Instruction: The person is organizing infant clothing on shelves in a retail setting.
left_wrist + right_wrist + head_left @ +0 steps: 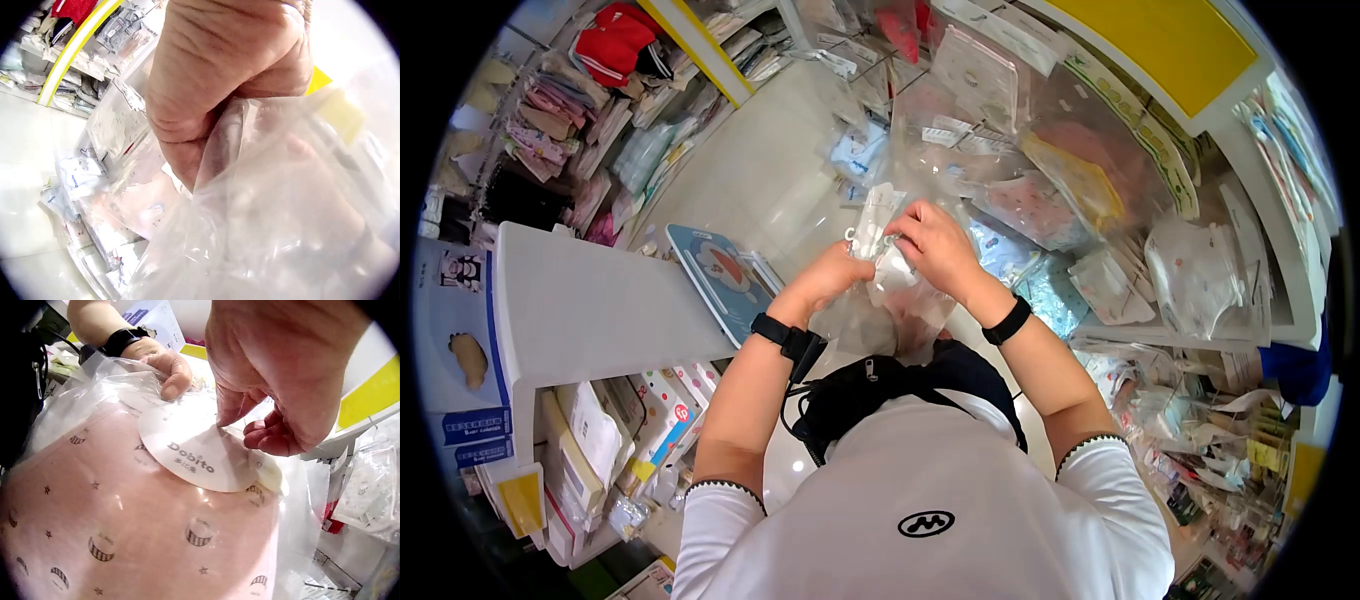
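A pink cloth (pixel 144 531) printed with moons and stars lies inside a clear plastic bag (pixel 269 244). Over its top edge sits a rounded white label card (pixel 194 456) marked "Dobito". My left hand (pixel 835 275) grips the bag's upper edge, thumb on the near side, as the left wrist view also shows. On the other side, my right hand (pixel 943 250) has its fingers curled and pinches at the card's upper part. In the head view, a white hanger-like piece (pixel 876 222) shows between the two hands.
Packaged baby clothes (pixel 1040 200) hang on a rack at the right. Light blue packages (pixel 1055 290) sit below them. At the left stand a white shelf unit (pixel 600 300) and a blue picture board (pixel 718 280). Folded clothes (pixel 550 130) fill the shelves behind.
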`<action>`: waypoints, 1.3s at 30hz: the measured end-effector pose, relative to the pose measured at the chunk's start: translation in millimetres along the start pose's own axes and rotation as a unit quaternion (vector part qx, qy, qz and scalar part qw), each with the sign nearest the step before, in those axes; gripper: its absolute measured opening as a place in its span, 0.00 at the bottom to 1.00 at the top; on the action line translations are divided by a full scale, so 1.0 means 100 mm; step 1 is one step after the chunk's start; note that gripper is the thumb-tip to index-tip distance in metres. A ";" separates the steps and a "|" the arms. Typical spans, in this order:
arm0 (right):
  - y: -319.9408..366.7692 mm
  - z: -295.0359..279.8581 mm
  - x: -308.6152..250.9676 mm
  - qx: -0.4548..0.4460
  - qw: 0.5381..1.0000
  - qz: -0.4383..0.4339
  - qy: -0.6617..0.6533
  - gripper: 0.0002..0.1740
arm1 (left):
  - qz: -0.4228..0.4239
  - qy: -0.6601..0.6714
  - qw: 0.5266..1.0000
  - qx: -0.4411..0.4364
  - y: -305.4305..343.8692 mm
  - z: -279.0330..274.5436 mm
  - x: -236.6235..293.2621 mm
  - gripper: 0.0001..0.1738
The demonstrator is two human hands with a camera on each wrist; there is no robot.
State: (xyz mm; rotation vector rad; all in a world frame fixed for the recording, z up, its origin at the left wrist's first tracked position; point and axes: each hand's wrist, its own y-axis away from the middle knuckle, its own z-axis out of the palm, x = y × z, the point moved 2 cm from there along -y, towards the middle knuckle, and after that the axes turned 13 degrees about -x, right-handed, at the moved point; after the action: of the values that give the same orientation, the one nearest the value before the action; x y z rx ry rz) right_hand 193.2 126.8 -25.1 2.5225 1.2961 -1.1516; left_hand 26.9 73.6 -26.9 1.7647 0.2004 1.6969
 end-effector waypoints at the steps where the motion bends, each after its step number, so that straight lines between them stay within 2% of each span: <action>1: 0.03 0.00 -0.02 -0.009 1.000 -0.015 0.023 0.10 | -0.003 -0.024 1.000 -0.001 0.01 0.03 -0.01 0.12; 5: 0.13 -0.15 -0.06 -0.047 0.992 -0.047 0.111 0.09 | 0.002 -0.127 0.991 -0.033 0.00 0.12 -0.06 0.13; 7: 0.20 -0.21 -0.12 -0.061 0.990 -0.057 0.111 0.07 | 0.022 -0.107 0.992 -0.064 0.01 0.16 -0.09 0.14; 10: 0.27 -0.17 -0.13 -0.044 0.991 -0.071 0.107 0.05 | 0.005 -0.021 0.995 -0.094 0.02 0.14 -0.14 0.16; 12: 0.29 -0.16 -0.16 0.020 0.991 -0.057 0.118 0.06 | -0.013 0.030 0.994 -0.109 0.06 0.11 -0.13 0.18; 16: 0.41 -0.05 -0.23 0.103 0.981 -0.041 0.162 0.11 | 0.047 0.081 0.987 -0.134 0.13 0.15 -0.12 0.19; 18: 0.46 0.02 -0.27 0.156 0.972 -0.042 0.171 0.12 | 0.032 0.108 0.988 -0.109 0.19 0.15 -0.15 0.18; 20: 0.53 0.10 -0.26 0.198 0.971 -0.023 0.131 0.13 | 0.022 0.144 0.984 -0.100 0.22 0.13 -0.21 0.18; 23: 0.59 0.30 -0.27 0.247 0.966 0.004 0.078 0.13 | 0.046 0.199 0.969 -0.140 0.36 0.24 -0.15 0.19; 27: 0.53 0.50 -0.41 0.326 0.943 0.060 0.020 0.09 | 0.043 0.307 0.946 -0.090 0.37 0.30 -0.36 0.21; 30: 0.50 0.65 -0.53 0.367 0.924 0.096 -0.043 0.08 | 0.097 0.318 0.938 -0.096 0.38 0.30 -0.50 0.20; 32: 0.46 0.75 -0.55 0.391 0.906 0.106 -0.120 0.07 | 0.084 0.308 0.943 -0.090 0.44 0.28 -0.53 0.19; 35: 0.42 0.80 -0.62 0.404 0.898 0.115 -0.128 0.08 | 0.077 0.285 0.951 -0.087 0.53 0.26 -0.48 0.19; 39: 0.33 0.92 -0.67 0.395 0.903 0.084 -0.146 0.08 | 0.081 0.276 0.955 -0.074 0.70 0.27 -0.40 0.20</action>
State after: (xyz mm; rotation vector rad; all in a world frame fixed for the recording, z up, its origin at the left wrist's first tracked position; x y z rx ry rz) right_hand 139.0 25.7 -54.8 2.6692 0.5704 -2.2460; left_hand 23.5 -11.6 -19.3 1.1923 0.1685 2.2348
